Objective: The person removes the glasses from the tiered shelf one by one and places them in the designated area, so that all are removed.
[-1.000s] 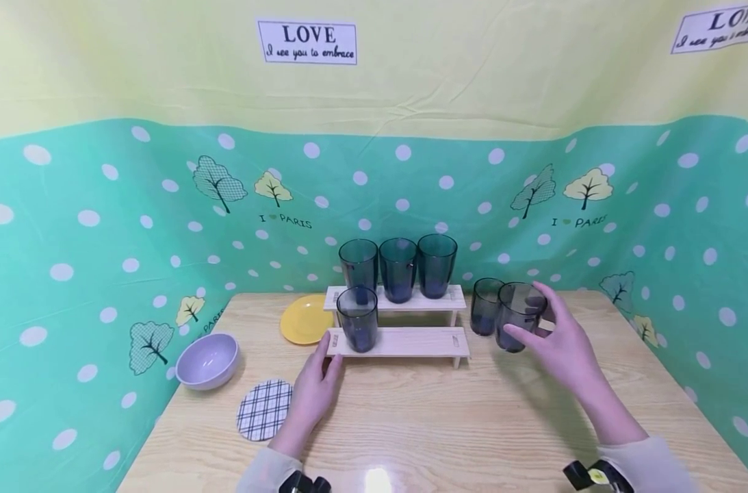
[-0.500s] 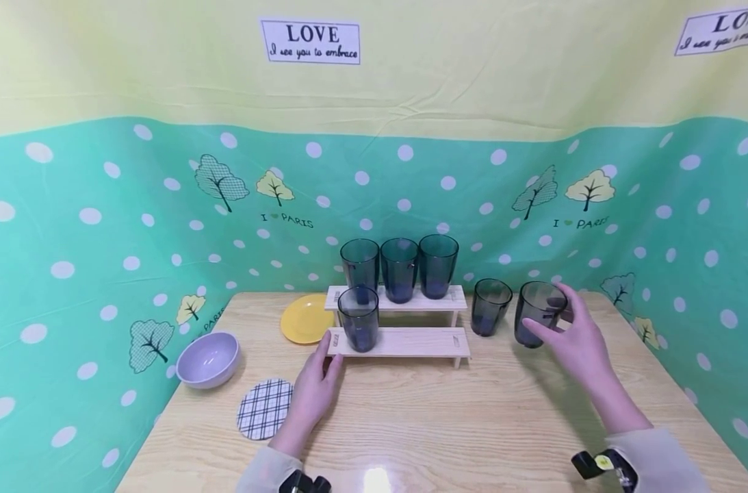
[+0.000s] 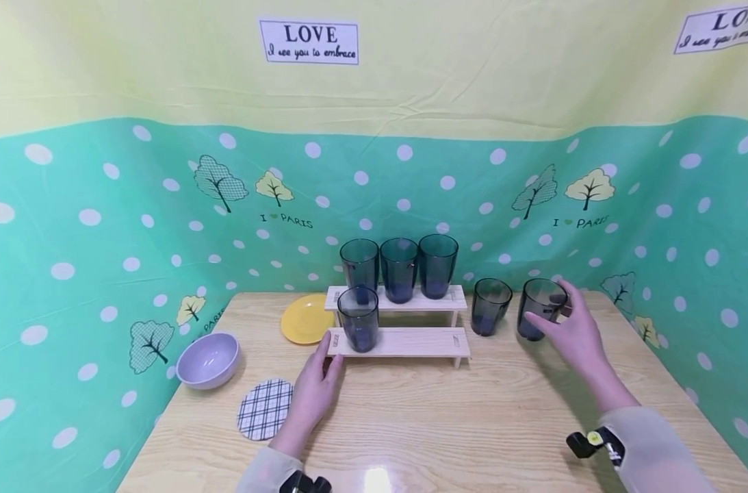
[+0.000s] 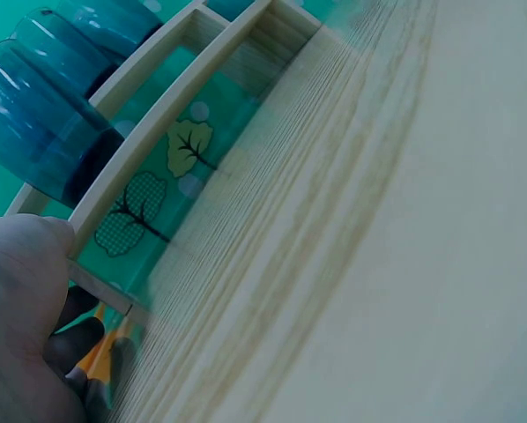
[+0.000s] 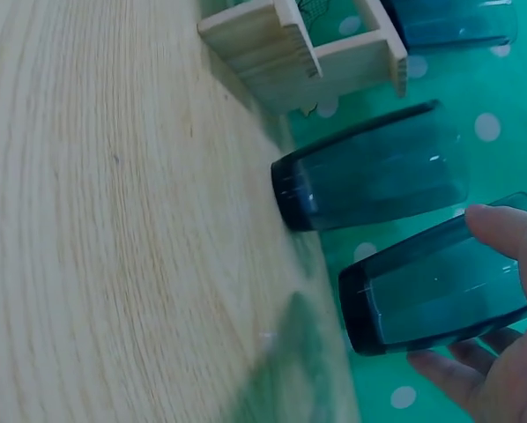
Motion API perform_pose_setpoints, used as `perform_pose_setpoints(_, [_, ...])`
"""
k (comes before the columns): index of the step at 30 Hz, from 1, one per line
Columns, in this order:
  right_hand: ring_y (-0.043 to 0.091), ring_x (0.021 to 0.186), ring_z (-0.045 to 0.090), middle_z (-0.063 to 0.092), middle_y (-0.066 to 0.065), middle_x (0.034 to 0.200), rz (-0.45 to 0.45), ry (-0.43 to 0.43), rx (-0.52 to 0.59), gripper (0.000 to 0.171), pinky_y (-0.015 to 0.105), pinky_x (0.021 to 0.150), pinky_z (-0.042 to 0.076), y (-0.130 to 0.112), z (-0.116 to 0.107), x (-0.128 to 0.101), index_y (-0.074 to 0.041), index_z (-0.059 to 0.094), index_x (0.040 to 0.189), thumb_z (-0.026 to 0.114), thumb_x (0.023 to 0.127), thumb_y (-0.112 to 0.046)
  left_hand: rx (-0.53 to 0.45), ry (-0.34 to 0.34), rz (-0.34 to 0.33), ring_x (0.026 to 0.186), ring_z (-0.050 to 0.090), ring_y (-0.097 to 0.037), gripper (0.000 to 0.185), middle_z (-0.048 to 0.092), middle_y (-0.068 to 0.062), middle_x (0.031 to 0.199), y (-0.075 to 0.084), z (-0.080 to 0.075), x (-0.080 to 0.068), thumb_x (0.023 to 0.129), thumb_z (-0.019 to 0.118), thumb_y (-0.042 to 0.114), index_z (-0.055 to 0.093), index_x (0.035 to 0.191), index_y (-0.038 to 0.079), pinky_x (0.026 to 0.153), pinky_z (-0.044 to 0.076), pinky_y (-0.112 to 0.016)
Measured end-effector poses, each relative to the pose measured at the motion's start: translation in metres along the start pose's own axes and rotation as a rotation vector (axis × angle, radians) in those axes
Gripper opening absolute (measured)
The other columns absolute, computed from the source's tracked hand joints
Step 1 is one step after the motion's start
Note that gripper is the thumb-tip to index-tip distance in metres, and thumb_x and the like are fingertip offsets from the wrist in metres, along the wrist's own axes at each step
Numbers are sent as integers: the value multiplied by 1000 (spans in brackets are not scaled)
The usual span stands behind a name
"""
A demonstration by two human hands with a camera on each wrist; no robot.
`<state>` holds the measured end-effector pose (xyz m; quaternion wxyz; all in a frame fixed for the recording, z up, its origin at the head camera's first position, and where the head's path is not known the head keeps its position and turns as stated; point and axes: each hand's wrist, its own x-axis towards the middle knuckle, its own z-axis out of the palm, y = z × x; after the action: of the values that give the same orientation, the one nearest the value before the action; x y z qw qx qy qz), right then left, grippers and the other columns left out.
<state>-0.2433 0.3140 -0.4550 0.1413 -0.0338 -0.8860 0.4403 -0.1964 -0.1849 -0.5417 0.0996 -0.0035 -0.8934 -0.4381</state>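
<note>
The fingers of the right hand (image 3: 577,335) are clamped on the held glass (image 3: 538,301), the thumb on the near side and other fingers round the far side. The held glass is close to upright, to the right of the neighbouring glass (image 3: 491,308), with a gap between them. Whether its base (image 5: 359,313) touches the surface (image 3: 410,424) cannot be determined.

Align the base parallel to the surface so that contact is flat. Apply even, moderate pressure; the smooth wall is likely to slip under a light grip. Preserve the gap: both glasses flare toward the top, so the rims would probably knock first. Release only when the base is fully supported.

The fingers of the left hand (image 3: 312,387) grip the left end of the front shelf (image 3: 417,342). Hold this end level; lifting it could slide or topple the shelf glass (image 3: 359,325) standing nearby.
</note>
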Motion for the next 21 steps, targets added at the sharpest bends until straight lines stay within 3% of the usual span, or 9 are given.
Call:
perform_pose_setpoints(15, [66,145,40,19,34,177,15,-18,2,111,78,112,43,14,14,15,-9,11,178,86,100,-35,2,0,3,156,42,-46,67,41,-25,171,2,-1,0,118,56,36,32,175,11,128,34,-63])
perform_pose_setpoints(21, [67,145,38,19,36,176,32,-37,17,112,79,111,44,18,19,16,-9,10,178,86,100,-35,1,2,-5,155,43,-46,67,42,-25,170,3,-1,-1,117,58,36,32,175,12,128,34,-63])
